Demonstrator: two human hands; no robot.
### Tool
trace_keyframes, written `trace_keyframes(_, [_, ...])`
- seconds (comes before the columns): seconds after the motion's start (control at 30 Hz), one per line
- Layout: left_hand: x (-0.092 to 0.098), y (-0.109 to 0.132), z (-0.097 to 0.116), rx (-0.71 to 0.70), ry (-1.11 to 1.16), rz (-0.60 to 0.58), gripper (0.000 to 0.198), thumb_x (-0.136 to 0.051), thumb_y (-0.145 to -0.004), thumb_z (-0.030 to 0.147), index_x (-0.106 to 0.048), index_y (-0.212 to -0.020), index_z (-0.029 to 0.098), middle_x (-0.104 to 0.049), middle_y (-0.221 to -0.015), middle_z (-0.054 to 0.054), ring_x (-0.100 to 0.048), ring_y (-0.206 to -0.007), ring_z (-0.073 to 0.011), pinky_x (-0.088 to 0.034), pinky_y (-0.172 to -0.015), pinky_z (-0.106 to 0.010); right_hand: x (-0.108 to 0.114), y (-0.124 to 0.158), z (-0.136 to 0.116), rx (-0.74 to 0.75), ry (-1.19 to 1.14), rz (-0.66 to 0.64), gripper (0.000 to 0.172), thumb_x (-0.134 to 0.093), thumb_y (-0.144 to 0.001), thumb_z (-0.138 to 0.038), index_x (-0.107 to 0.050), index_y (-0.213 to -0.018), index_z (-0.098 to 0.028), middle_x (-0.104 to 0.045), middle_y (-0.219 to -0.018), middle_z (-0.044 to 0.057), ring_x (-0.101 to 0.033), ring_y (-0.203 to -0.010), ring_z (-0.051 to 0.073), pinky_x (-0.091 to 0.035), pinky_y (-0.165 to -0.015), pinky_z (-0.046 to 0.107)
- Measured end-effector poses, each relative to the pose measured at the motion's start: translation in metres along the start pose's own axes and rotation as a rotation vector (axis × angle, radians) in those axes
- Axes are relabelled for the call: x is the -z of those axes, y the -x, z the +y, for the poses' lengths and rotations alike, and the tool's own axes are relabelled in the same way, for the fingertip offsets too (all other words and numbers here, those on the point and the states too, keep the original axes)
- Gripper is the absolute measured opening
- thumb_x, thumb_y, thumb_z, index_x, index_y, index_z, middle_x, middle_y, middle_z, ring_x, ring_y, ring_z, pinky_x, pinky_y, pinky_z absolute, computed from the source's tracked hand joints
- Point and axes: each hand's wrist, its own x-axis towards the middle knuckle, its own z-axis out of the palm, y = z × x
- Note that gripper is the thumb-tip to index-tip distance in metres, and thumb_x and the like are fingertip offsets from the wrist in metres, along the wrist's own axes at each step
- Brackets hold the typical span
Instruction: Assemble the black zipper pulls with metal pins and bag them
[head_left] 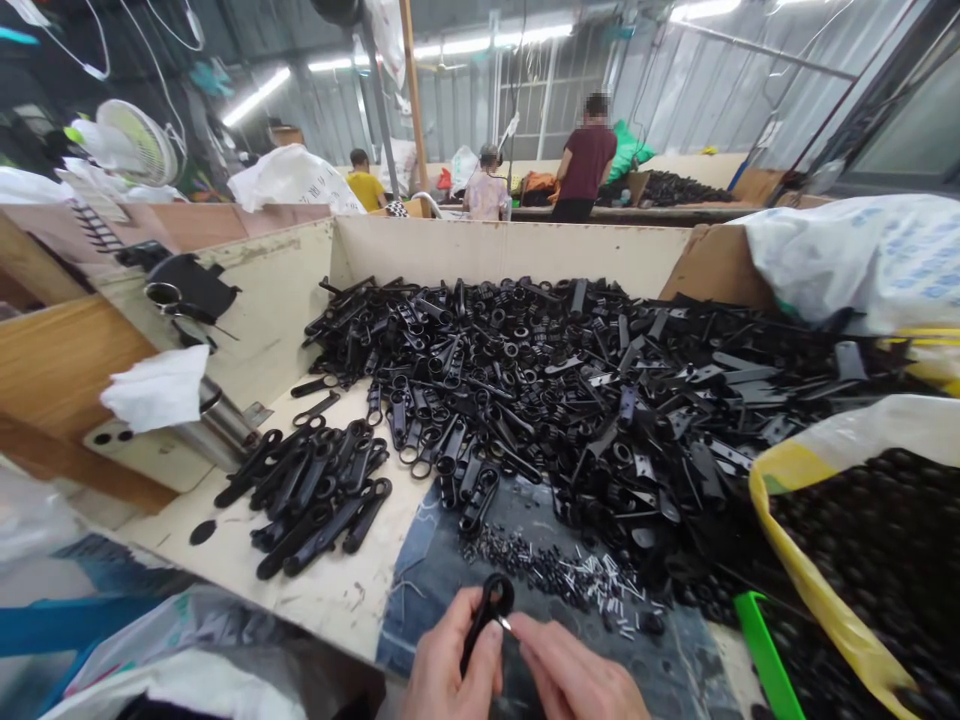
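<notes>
Far left: a pair of scissors (pixel 161 296) is laid on a black pouch (pixel 199 285); a white smartphone (pixel 120 442) and a steel flask (pixel 217 425), partly covered by a white tissue (pixel 154 388), are placed on the bench (pixel 337 610).

Laid-out group: about two dozen black zip pulls (pixel 315 495) are set apart on the bare bench, mostly lying in one direction.

Left hand (pixel 450 660): a narrow pinch is formed, and a single black zip pull (pixel 480 622) is held upright in it, above a denim cloth (pixel 424 590).

Right hand (pixel 577 672): the fingertips are closed narrowly at the pull's side, and a tiny silver pin (pixel 505 623) appears to be pinched there.

Centre: a scatter of loose pins (pixel 555 570) is spread on the cloth.

Heap: by far the larger share of the pulls, a jumbled black pile (pixel 525 400), is banked against a cardboard wall (pixel 510 250), so most pieces lie outside the laid-out group.

Far right: a yellow-edged sack (pixel 780 500) is filled with dark small parts (pixel 862 560), with a green plastic strip (pixel 765 655) beside it.
</notes>
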Motion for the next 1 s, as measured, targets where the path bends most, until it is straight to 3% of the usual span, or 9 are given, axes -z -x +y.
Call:
trace_keyframes(0.17, [-0.001,0.001,-0.004,-0.019,-0.024,0.002,0.045,-0.056,-0.094,0.059,-0.072,-0.111,0.021,-0.063,-0.058,0.001,-0.058,-0.058,-0.0182,-0.047,-0.06,-0.026,0.008,-0.005,-0.005,-0.039,-0.073,-0.01,0.044,-0.029,-0.114,-0.033,-0.07,-0.117,-0.018,-0.083,-0.097,0.01,-0.083,-0.08,0.017,-0.062,-0.076,0.016])
trace_keyframes(0.3, [-0.007,0.003,-0.01,-0.012,-0.085,0.059,0.047,-0.055,-0.095,0.06,-0.073,-0.115,0.021,-0.069,-0.061,-0.002,-0.064,-0.066,-0.0224,-0.05,-0.063,-0.028,0.014,-0.004,-0.007,-0.091,-0.093,-0.001,0.029,-0.046,-0.111,-0.033,-0.07,-0.123,-0.023,-0.083,-0.109,0.007,-0.082,-0.091,0.018,-0.062,-0.083,0.017])
trace_keyframes(0.37, [-0.011,0.004,-0.011,-0.039,-0.105,0.106,0.045,-0.054,-0.095,0.059,-0.075,-0.112,0.022,-0.076,-0.073,-0.006,-0.069,-0.074,-0.0253,-0.053,-0.07,-0.031,0.018,-0.008,-0.011,-0.097,-0.084,0.044,0.029,-0.045,-0.111,-0.034,-0.07,-0.121,-0.023,-0.084,-0.106,0.006,-0.082,-0.088,0.017,-0.062,-0.08,0.017])
trace_keyframes(0.47, [-0.017,0.005,-0.01,-0.082,-0.153,0.196,0.037,-0.055,-0.095,0.051,-0.074,-0.109,0.022,-0.082,-0.095,-0.011,-0.074,-0.084,-0.0286,-0.053,-0.078,-0.034,0.024,-0.02,-0.02,-0.11,-0.113,0.044,0.041,-0.03,-0.113,-0.033,-0.07,-0.106,-0.023,-0.084,-0.089,0.006,-0.082,-0.072,0.017,-0.061,-0.066,0.016])
trace_keyframes(0.57, [-0.021,0.006,-0.003,-0.121,-0.178,0.218,0.027,-0.051,-0.098,0.042,-0.072,-0.103,0.025,-0.082,-0.089,-0.008,-0.076,-0.08,-0.0279,-0.051,-0.075,-0.034,0.024,-0.027,-0.026,-0.184,-0.136,-0.086,0.038,-0.031,-0.109,-0.026,-0.068,-0.099,-0.025,-0.082,-0.078,0.001,-0.08,-0.064,0.017,-0.058,-0.057,0.018])
trace_keyframes(0.7, [-0.021,0.009,0.006,-0.146,-0.222,0.255,0.018,-0.053,-0.097,0.035,-0.069,-0.101,0.028,-0.083,-0.088,-0.006,-0.078,-0.082,-0.0284,-0.049,-0.075,-0.033,0.022,-0.023,-0.028,-0.354,-0.13,-0.311,0.029,-0.04,-0.1,-0.014,-0.067,-0.099,-0.025,-0.08,-0.08,0.001,-0.08,-0.069,0.018,-0.054,-0.06,0.02])
trace_keyframes(0.93, [-0.021,0.012,0.0,-0.221,-0.315,0.235,0.019,-0.057,-0.094,0.031,-0.07,-0.108,0.027,-0.084,-0.096,-0.007,-0.079,-0.09,-0.0327,-0.05,-0.079,-0.034,0.032,-0.038,-0.046,-0.536,0.134,-0.505,0.022,-0.058,-0.094,-0.009,-0.07,-0.101,-0.025,-0.08,-0.08,0.003,-0.08,-0.075,0.024,-0.049,-0.058,0.023])
trace_keyframes(1.0, [-0.018,0.009,0.0,-0.248,-0.337,0.237,0.02,-0.06,-0.09,0.032,-0.071,-0.106,0.027,-0.084,-0.095,-0.008,-0.079,-0.088,-0.0333,-0.05,-0.078,-0.034,0.029,-0.031,-0.05,-0.564,0.139,-0.467,0.02,-0.06,-0.094,-0.011,-0.071,-0.103,-0.025,-0.08,-0.082,0.003,-0.08,-0.076,0.024,-0.052,-0.061,0.023])
